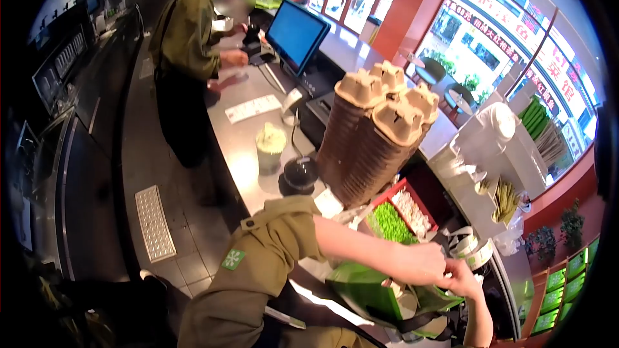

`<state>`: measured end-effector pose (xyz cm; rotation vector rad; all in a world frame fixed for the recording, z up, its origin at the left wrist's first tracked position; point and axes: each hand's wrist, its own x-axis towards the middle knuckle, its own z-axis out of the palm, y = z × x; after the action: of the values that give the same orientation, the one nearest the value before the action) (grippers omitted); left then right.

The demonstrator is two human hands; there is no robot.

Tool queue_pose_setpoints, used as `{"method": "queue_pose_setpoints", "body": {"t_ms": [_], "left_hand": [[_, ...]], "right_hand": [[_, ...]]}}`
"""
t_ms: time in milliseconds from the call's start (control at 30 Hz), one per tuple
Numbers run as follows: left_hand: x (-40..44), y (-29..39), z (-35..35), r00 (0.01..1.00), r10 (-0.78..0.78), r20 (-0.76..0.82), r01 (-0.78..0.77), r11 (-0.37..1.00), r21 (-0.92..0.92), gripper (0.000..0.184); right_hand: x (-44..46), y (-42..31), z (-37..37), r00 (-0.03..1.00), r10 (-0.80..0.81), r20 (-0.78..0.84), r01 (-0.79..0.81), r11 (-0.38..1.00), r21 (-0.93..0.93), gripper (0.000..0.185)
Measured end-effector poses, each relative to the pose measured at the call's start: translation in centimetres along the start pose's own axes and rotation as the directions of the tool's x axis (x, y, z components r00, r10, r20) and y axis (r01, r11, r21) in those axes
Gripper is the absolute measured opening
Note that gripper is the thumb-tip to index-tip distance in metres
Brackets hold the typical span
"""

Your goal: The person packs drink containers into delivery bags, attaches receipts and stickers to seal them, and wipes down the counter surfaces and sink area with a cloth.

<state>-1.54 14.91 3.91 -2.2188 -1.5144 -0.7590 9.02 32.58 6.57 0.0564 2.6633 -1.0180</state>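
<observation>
The left hand (420, 265) and the right hand (463, 280) are working together over the mouth of the green bag (353, 289), so the step in hand is looking like handling the bag's top or something small just above it. The left fingers are curling inward and their tips are hiding behind the hand; the right fingers are bending toward them, almost meeting. What either set is pinching, if anything, I cannot tell. The bag is sitting at the near side of the desk (244, 143), its mouth gaping, with a pale thing (405, 301) showing inside

Just beyond the bag, a red tray (422, 207) is holding green bits (391, 220) and white bits (409, 209) in separate parts. Farther beyond the bag, tall stacks of carriers (361, 135) are rising, and a dark dome (300, 173) and a filled cup (269, 148) are standing beyond it to the left. Some rolls (478, 255) are lying close beyond the bag, to its right. Well apart from the bag, past the cup, a person (187, 32) is standing by the screen (296, 33)

As I am judging it, any next move from this pose is calling for a light, sure grip between both hands, with the bag's soft sides staying upright and its mouth clear of the tray
</observation>
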Motion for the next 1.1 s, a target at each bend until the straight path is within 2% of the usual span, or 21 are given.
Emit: {"method": "queue_pose_setpoints", "body": {"t_ms": [67,133,267,300,400,633,800,933,967,1100], "left_hand": [[-0.1,-0.2,0.6,0.998,0.0,-0.059,-0.003,0.999,-0.043,0.012],[0.1,-0.2,0.2,0.999,-0.028,0.041,0.029,0.999,-0.037,0.012],[0.1,-0.1,0.6,0.999,-0.039,0.011,0.039,0.999,-0.024,0.01],[0.3,0.0,-0.4,0.989,-0.063,0.132,0.068,0.997,-0.028,0.009],[0.1,-0.2,0.0,0.992,-0.063,0.112,0.066,0.997,-0.027,0.009],[-0.1,-0.1,-0.1,0.993,-0.067,0.097,0.074,0.995,-0.064,0.006],[-0.9,-0.7,0.2,0.997,-0.057,-0.061,0.047,0.987,-0.152,0.007],[-1.0,-1.0,0.3,0.993,-0.051,-0.103,0.033,0.984,-0.176,0.009],[-0.8,-0.9,2.0,0.981,-0.068,-0.183,0.033,0.981,-0.189,0.01],[-0.8,-0.8,2.6,0.969,-0.067,-0.238,0.024,0.984,-0.176,0.01]], "right_hand": [[0.1,0.9,0.0,0.999,-0.026,-0.019,0.026,1.0,0.007,0.025],[0.0,0.1,-0.1,1.0,0.002,-0.026,-0.002,1.0,0.027,0.023],[-0.3,0.1,0.1,0.995,0.02,-0.096,-0.023,0.999,-0.038,0.018],[-0.3,0.5,0.0,0.992,-0.001,-0.13,-0.003,1.0,-0.03,0.016],[-1.1,-0.3,-0.5,0.969,0.062,-0.237,0.0,0.967,0.254,0.007],[-1.6,0.1,-0.7,0.947,0.163,-0.277,-0.085,0.958,0.273,0.004],[-1.5,-0.1,-0.8,0.923,0.2,-0.328,-0.079,0.935,0.347,0.004],[-1.5,-0.9,-1.0,0.917,0.161,-0.364,-0.05,0.954,0.296,0.008],[-1.5,-0.8,-1.0,0.918,0.15,-0.368,-0.033,0.952,0.304,0.009],[-1.6,-0.4,-0.9,0.904,0.148,-0.401,-0.029,0.957,0.288,0.01]]}}
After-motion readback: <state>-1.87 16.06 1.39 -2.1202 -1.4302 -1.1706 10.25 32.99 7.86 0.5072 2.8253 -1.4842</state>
